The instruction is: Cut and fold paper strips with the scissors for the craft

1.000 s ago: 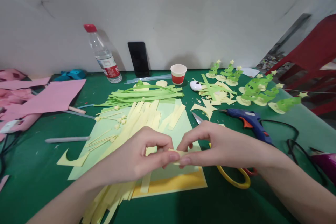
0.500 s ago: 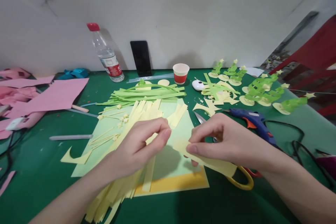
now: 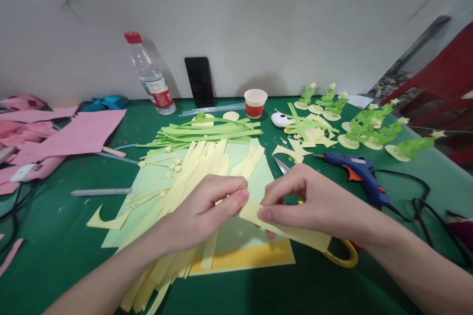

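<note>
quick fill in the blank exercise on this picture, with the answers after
The bare right hand pinches the wide pale yellow paper strip between fingers and ____.
The clear plastic bottle has a ____ cap.
The dark blue plastic glue gun has a ____ power cable.

Missing words: thumb; red; black.

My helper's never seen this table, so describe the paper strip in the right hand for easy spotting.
On the green table lies a pale green sheet. Over its right side, the right hand pinches the pale yellow strip, whose right end shows beside the yellow scissors handle. Unlike the loose strips heaped to the left, it's held up between thumb and fingers.
</note>
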Demonstrator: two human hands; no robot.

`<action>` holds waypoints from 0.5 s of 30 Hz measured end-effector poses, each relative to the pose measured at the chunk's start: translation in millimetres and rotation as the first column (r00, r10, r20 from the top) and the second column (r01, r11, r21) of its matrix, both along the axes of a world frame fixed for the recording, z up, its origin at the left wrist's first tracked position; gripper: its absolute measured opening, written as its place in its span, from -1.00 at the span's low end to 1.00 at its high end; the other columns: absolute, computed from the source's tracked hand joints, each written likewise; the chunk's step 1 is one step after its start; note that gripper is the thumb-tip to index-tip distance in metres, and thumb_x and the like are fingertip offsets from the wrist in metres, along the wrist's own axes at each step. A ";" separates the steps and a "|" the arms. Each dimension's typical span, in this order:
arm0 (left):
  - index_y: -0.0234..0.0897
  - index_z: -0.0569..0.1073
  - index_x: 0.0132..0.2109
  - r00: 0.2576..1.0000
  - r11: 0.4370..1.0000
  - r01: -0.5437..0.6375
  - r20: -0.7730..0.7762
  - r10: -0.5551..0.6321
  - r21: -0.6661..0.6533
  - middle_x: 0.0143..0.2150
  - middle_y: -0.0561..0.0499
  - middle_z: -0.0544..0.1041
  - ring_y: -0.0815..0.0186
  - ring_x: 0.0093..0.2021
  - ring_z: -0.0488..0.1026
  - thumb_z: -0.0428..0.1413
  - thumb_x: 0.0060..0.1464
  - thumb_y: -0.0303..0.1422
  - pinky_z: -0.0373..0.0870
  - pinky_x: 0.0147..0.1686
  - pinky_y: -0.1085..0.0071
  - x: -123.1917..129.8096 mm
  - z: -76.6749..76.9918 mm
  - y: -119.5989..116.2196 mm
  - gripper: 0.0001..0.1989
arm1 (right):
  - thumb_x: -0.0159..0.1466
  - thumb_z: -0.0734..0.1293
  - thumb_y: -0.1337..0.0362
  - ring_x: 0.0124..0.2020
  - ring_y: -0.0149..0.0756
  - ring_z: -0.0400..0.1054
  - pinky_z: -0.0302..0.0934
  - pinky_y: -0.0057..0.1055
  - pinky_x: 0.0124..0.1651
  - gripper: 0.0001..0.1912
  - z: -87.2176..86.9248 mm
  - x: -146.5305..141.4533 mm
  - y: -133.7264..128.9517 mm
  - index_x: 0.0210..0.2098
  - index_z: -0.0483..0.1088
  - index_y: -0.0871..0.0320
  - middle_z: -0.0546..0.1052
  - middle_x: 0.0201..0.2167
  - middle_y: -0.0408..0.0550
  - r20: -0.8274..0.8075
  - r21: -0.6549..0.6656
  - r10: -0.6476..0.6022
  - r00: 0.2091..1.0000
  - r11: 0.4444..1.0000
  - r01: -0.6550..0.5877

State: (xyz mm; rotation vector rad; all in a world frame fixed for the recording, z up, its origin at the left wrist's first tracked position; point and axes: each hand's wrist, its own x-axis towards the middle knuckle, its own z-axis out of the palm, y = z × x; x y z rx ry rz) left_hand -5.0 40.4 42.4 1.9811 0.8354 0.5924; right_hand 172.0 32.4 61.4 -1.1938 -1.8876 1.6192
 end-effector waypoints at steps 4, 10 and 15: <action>-0.24 0.09 -0.55 0.999 0.999 -0.028 0.034 0.028 -0.025 -0.60 0.14 0.13 0.44 -0.58 0.09 -0.27 0.14 -0.37 0.09 -0.58 0.48 1.2 -1.7 0.8 -0.70 | 0.07 0.26 0.37 -0.64 -0.52 0.13 0.05 -0.56 -0.58 -0.79 -3.4 1.3 -1.3 -0.62 0.48 0.25 0.45 -0.66 -0.13 0.022 0.013 -0.005 1.000 1.000 0.005; -0.26 0.08 -0.54 0.997 0.973 0.000 -0.079 0.018 0.232 -0.61 0.17 0.09 0.47 -0.61 0.07 -0.19 0.14 -0.46 0.03 -0.59 0.51 1.5 1.1 -4.4 -0.73 | 0.09 0.27 0.31 -0.61 -0.51 0.15 0.06 -0.58 -0.57 -0.81 -3.4 -1.8 0.1 -0.58 0.45 0.22 0.43 -0.64 -0.16 0.063 0.139 0.000 0.998 0.990 -0.008; -0.27 0.17 -0.53 0.993 0.949 0.002 -0.110 0.034 0.314 -0.60 0.17 0.17 0.48 -0.60 0.14 -0.15 0.14 -0.48 0.08 -0.59 0.56 2.2 -1.6 -3.6 -0.73 | 0.10 0.30 0.32 -0.59 -0.54 0.12 0.03 -0.61 -0.56 -0.82 -6.7 -2.9 2.1 -0.59 0.41 0.24 0.36 -0.67 -0.21 0.018 0.189 -0.040 0.999 0.981 0.036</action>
